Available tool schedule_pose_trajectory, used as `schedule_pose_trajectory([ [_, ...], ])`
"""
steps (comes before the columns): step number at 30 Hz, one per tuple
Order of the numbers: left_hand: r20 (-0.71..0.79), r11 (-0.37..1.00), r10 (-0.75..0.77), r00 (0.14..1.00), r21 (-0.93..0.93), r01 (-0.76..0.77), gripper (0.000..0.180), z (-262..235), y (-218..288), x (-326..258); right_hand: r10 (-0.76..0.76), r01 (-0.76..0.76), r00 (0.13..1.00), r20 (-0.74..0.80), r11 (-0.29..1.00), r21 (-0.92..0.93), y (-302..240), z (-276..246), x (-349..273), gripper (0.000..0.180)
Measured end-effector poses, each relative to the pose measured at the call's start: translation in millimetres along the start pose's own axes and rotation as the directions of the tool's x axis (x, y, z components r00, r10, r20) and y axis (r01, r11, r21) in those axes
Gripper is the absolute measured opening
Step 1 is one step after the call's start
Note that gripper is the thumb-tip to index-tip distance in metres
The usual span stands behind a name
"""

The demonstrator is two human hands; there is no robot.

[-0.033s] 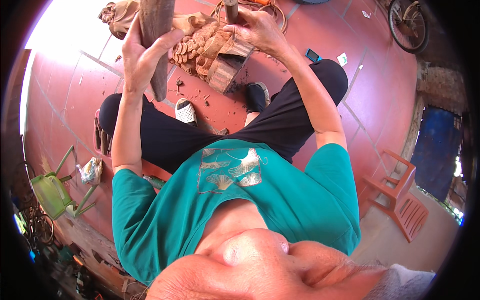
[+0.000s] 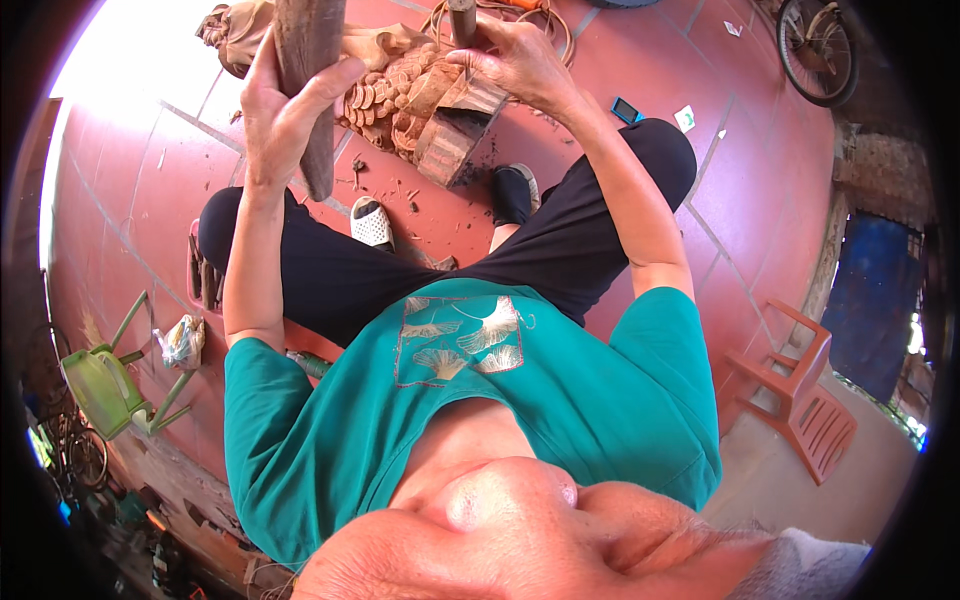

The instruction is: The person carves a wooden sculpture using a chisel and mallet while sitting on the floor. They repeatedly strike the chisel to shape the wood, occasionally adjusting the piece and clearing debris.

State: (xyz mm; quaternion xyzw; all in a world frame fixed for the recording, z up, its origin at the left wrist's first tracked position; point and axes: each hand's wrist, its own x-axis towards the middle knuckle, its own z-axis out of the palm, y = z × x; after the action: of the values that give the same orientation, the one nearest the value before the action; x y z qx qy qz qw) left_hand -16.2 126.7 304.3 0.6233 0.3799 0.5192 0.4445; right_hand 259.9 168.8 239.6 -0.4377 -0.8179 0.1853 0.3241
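My left hand (image 2: pixel 285 115) is wrapped round a thick, dark wooden mallet (image 2: pixel 308 60), shaped like a long club, raised at the upper left. At the top centre my right hand (image 2: pixel 522 62) grips a chisel (image 2: pixel 462 22); its round handle end points up, and its blade is hidden behind the hand. Below both hands a carved wooden sculpture (image 2: pixel 385 105) lies on the floor, with rows of scale-like relief and a block-shaped base (image 2: pixel 445 145) turned toward me. The mallet and the chisel handle are apart.
Wood chips lie on the red tiled floor (image 2: pixel 740 190) around my feet. A small blue device (image 2: pixel 626 110) rests beyond my right knee. A brown plastic chair (image 2: pixel 800 390) stands at the right, a green chair (image 2: pixel 105 390) at the left. A bicycle wheel (image 2: pixel 818 50) shows at the upper right.
The mallet and my left hand have shifted very slightly to the left. My right hand and the sculpture look unmoved.
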Motion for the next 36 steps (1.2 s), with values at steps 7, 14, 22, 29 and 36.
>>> schedule_pose_trajectory([
  [7,-0.013,0.992,0.118,0.993,-0.040,-0.119,0.050,-5,-10,3,-0.065,0.065,0.998,-0.017,0.996,0.059,6,5,3,0.038],
  [14,0.035,0.924,0.039,0.999,0.380,-0.050,0.060,-1,-14,1,-0.177,0.176,0.984,-0.025,0.983,-0.043,6,11,8,0.032],
  [22,0.247,0.848,-0.076,0.966,0.526,-0.068,0.066,5,-29,0,-0.039,0.042,0.992,-0.117,0.999,0.025,23,4,5,0.036],
  [29,0.168,0.862,-0.065,0.984,0.507,-0.029,0.063,4,-18,1,0.076,-0.070,0.984,-0.161,0.997,0.037,25,0,1,0.037],
  [36,0.134,0.951,-0.044,0.990,0.309,0.000,0.061,6,-15,5,0.037,-0.026,0.988,-0.151,0.997,0.075,25,4,1,0.037],
])
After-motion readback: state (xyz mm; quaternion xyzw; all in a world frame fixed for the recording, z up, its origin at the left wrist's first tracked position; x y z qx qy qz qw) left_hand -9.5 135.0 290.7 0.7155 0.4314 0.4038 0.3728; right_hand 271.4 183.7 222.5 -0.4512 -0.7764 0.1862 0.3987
